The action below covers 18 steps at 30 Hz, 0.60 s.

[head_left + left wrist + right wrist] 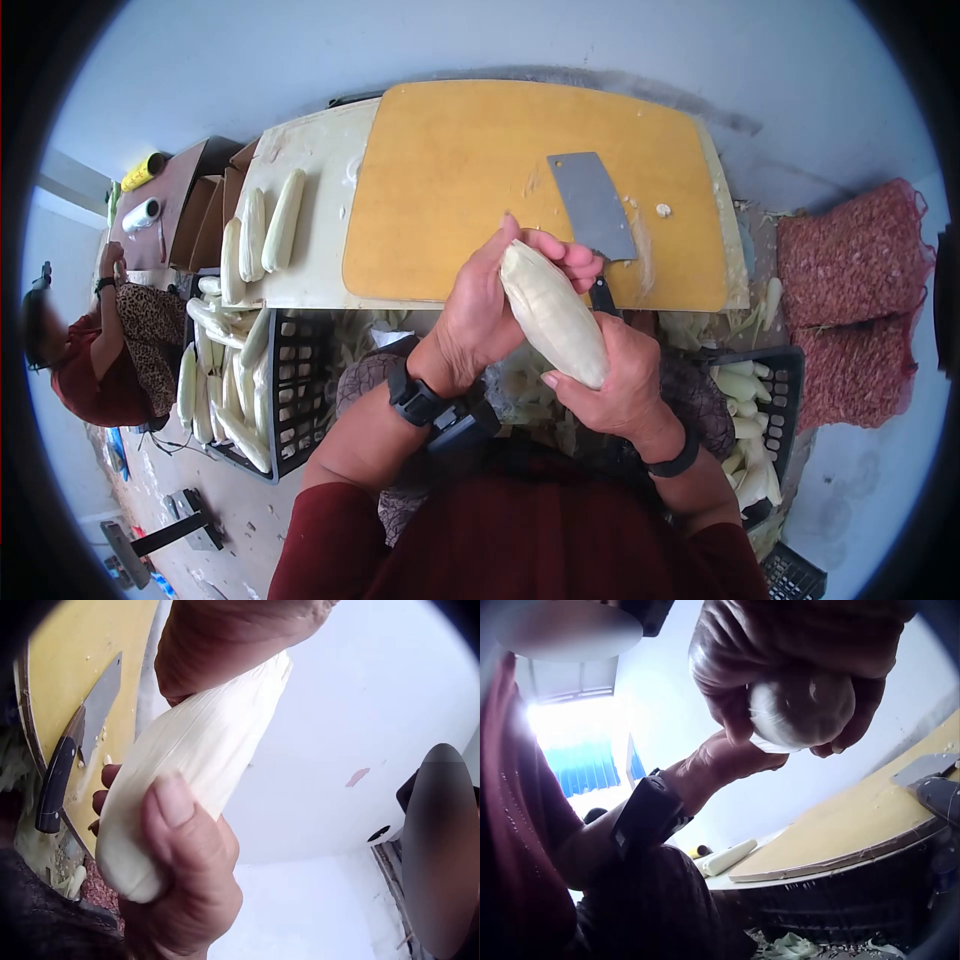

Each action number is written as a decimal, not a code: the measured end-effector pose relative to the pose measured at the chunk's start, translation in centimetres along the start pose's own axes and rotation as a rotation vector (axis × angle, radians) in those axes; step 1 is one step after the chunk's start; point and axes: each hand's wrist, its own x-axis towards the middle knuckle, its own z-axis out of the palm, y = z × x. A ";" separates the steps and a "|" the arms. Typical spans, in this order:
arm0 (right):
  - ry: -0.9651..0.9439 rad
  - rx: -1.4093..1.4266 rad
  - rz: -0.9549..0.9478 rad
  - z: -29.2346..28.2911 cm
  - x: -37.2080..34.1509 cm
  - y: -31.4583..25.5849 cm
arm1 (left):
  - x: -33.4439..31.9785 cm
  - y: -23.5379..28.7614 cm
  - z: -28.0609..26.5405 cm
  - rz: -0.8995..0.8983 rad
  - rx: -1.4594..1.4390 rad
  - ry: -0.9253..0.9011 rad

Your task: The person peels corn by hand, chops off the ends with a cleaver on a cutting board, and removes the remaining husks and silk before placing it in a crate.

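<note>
A pale, husk-covered ear of corn (555, 315) slants between both hands, in front of the board's near edge. My right hand (625, 375) grips its thick lower end, thumb laid along the side, as the left wrist view also shows for the ear (187, 742). The left hand (480, 310) holds the narrow upper end, with its fingers behind the husk and its thumb pointing up. In the right wrist view the rounded base of the ear (802, 712) pokes out of the right hand (795, 645). A cleaver (595, 205) lies beyond the hands, its dark handle partly hidden by the right hand.
The cleaver lies on a yellow board (450, 180). Three husked-over ears (253, 235) lie left of it on the pale tabletop (315, 160). Black crates (300, 390) of corn stand on both sides. Red mesh sacks (850, 260) are stacked right; another person (95, 350) sits left.
</note>
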 end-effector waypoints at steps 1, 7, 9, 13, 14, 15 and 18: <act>0.000 -0.003 -0.007 -0.1 0.1 0.0 | 0.1 0.0 0.8 0.005 0.036 0.092; 0.121 0.039 0.095 -0.3 0.3 0.3 | 0.5 -1.0 1.0 0.135 0.211 0.445; 0.213 0.032 0.199 -0.4 0.2 0.6 | 0.5 -1.4 1.2 0.135 0.284 0.445; 0.260 0.005 0.296 -0.3 0.3 0.5 | 0.1 -3.1 1.5 0.033 0.419 0.328; 0.254 -0.039 0.306 -0.2 0.3 0.4 | 0.0 -3.7 1.7 0.005 0.430 0.326; 0.247 -0.082 0.316 -0.2 0.3 0.4 | 0.0 -4.0 1.8 -0.023 0.440 0.325; 0.219 -0.123 0.167 -0.1 0.4 0.2 | -0.1 -4.0 1.2 -0.064 0.421 0.298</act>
